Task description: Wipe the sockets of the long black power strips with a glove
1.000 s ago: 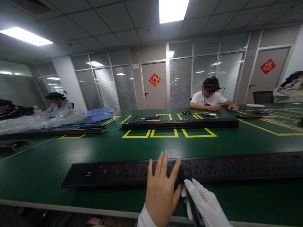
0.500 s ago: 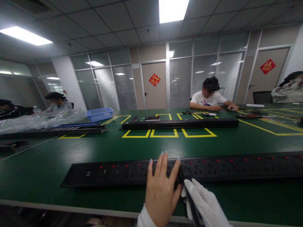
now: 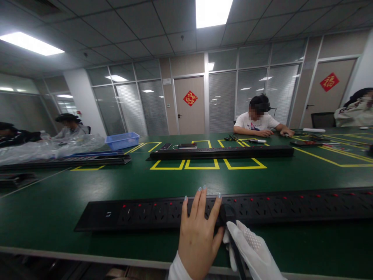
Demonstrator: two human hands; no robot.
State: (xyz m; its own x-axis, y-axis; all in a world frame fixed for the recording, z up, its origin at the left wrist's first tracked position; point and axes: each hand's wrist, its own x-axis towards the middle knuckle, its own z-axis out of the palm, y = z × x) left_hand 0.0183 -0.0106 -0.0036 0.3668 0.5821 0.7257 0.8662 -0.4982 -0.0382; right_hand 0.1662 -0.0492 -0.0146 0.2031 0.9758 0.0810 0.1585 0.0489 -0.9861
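A long black power strip (image 3: 131,214) with a row of sockets and small red lights lies across the green table (image 3: 58,194), close to its near edge. My bare left hand (image 3: 198,233) rests flat on the strip's middle, fingers stretched out and spread. Just to its right, my white-gloved right hand (image 3: 253,252) is closed around a black plug (image 3: 228,213) whose cord runs down through the glove. The plug's round head sits against the strip's top face. Whether it is seated in a socket is hidden.
A second black power strip (image 3: 221,153) lies mid-table over yellow floor-tape boxes, with a phone (image 3: 188,146) behind it. A blue basket (image 3: 122,140) and clear plastic bags (image 3: 49,147) sit at the left. A person in white (image 3: 258,120) works across the table; others sit at both sides.
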